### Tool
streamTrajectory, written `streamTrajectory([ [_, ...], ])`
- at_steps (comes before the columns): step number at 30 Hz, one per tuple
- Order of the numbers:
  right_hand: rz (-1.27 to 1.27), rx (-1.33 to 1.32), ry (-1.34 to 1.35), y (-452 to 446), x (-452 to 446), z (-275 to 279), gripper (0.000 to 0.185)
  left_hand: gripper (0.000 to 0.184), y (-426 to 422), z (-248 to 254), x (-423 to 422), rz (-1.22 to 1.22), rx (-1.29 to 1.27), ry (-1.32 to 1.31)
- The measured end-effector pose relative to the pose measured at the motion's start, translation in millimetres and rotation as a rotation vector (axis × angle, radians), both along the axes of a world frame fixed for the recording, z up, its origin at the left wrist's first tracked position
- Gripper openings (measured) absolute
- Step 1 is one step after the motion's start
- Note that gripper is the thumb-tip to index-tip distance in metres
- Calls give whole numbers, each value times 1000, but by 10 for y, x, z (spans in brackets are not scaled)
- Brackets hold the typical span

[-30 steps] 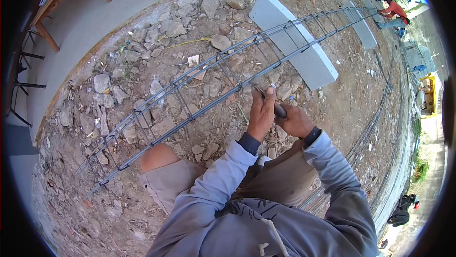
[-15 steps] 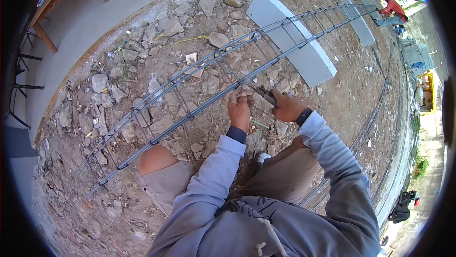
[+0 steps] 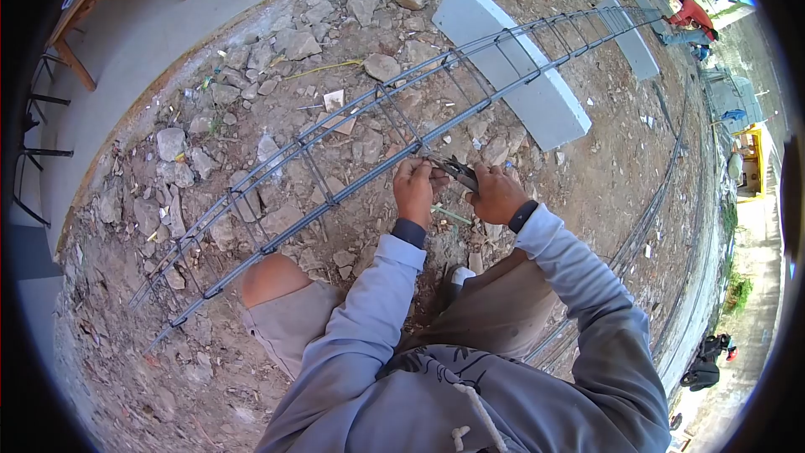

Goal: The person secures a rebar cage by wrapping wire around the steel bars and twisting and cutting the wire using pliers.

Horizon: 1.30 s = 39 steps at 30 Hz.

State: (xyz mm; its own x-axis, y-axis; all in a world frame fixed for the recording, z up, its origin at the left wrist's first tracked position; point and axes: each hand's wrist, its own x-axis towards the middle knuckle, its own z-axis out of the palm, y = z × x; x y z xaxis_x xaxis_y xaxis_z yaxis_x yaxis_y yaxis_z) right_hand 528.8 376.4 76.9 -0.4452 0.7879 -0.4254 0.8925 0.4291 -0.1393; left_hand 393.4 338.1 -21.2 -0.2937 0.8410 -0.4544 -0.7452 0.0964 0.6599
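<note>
A long steel rebar cage (image 3: 352,189), made of bars with stirrups, runs diagonally in front of me. My right hand (image 3: 498,195) is wrapped round the handles of dark pliers (image 3: 457,170), whose jaws point left toward a joint on the cage's near bar. Close below that joint, my left hand (image 3: 415,188) is closed in a pinch beside the plier tips. Whatever lies between its fingertips is too small to make out.
Concrete slabs (image 3: 549,109) lie under the cage, a second slab (image 3: 631,46) farther off. A person in a red top (image 3: 692,13) crouches at the far end. Broken stones (image 3: 298,44) cover the ground to the left; long loose bars (image 3: 662,193) lie right. A wooden table (image 3: 80,0) stands upper left.
My right hand and the pliers have shifted slightly left and down, closer to my left hand. My left hand has moved slightly left. The cage looks the same.
</note>
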Motion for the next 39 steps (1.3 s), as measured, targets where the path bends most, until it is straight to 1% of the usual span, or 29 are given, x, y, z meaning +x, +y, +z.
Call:
streamTrajectory([
  [3, -75, -52, 37, -4, -15, 0, 49, 10, -9, 28, -7, 3, 1, 0],
  [6, -79, -40, 12, 4, -8, -38, 45, 12, 2, 34, 25, 2, -12, 19],
  [9, -104, -159, -1, 71, -1, -46, 44, 11, 2, 44, 2, 1, -15, -6],
  [12, -106, -228, 14, 89, -16, -8, 45, 14, 7, -91, 26, -8, 15, 39],
  [15, -133, -551, 122, 251, 76, -161, 48, 25, -15, 18, 150, -36, -153, 133],
  [18, -408, -1041, 409, 365, 205, -284, 48, 27, 46, 124, 226, -70, 45, -349],
  [19, -531, -1200, 477, 383, 246, -301, 47, 27, 83, 142, 251, -85, 85, -403],
  [21, -490, -1260, 462, 444, 283, -311, 46, 26, 237, 177, 275, -114, 175, -507],
  [22, -470, -1288, 452, 472, 278, -277, 46, 25, 270, 174, 295, -95, 171, -563],
  [23, -433, -1275, 413, 518, 268, -231, 47, 24, 303, 169, 319, -74, 170, -620],
  [26, -231, -857, 116, 581, 211, -43, 51, 26, 380, 77, 363, -28, 229, -734],
  [29, 32, -12, 345, 247, 385, -60, 59, 30, 453, 63, 428, 42, 237, -751],
  [30, 37, 111, 275, 126, 416, -70, 60, 31, 499, 85, 462, 70, 230, -745],
  [32, 46, 356, 132, -78, 465, -83, 64, 34, 562, 100, 525, 166, 118, -686],
  [33, 2, 329, 127, -106, 468, -80, 59, 35, 589, 112, 544, 201, 69, -662],
  [36, 4, 355, 18, 13, 480, -135, 52, 38, 655, 136, 575, 278, -41, -631],
  [38, -25, 253, 56, 127, 499, -196, 45, 39, 683, 176, 582, 309, -112, -601],
  [39, -38, 198, 74, 184, 511, -212, 42, 38, 667, 183, 579, 277, -131, -568],
])
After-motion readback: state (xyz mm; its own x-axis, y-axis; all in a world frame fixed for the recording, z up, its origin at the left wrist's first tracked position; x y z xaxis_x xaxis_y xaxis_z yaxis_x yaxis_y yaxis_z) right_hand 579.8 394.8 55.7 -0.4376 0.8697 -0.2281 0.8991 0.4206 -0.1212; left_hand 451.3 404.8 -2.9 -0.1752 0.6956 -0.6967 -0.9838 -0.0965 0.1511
